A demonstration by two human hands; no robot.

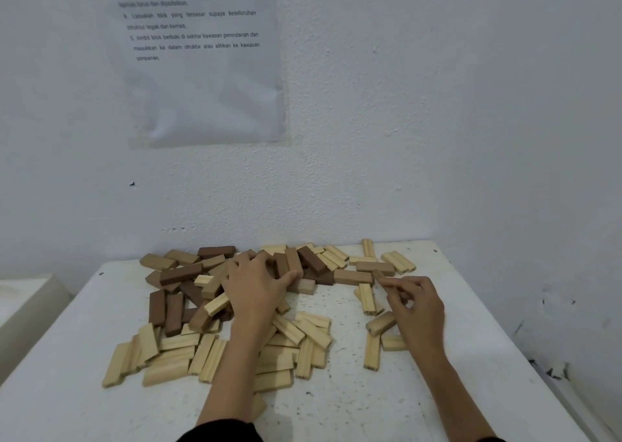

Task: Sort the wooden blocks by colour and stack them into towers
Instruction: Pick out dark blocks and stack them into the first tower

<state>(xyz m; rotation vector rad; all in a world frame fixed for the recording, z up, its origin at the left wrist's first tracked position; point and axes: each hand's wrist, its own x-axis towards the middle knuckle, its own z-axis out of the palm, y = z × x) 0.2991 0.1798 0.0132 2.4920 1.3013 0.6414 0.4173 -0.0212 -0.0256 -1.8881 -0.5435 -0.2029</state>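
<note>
— Any towers?
— None yet: brown blocks heap by the wall, pale blocks farther from it (only roughly sorted). The left hand lies spread on brown ones; the right hand curls, grip unclear.

Pale blocks, dark brown blocks, speckled white table

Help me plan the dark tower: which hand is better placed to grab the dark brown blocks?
Left. The left hand rests on the dark brown blocks; the right hand sits farther right, beside pale blocks.
</note>
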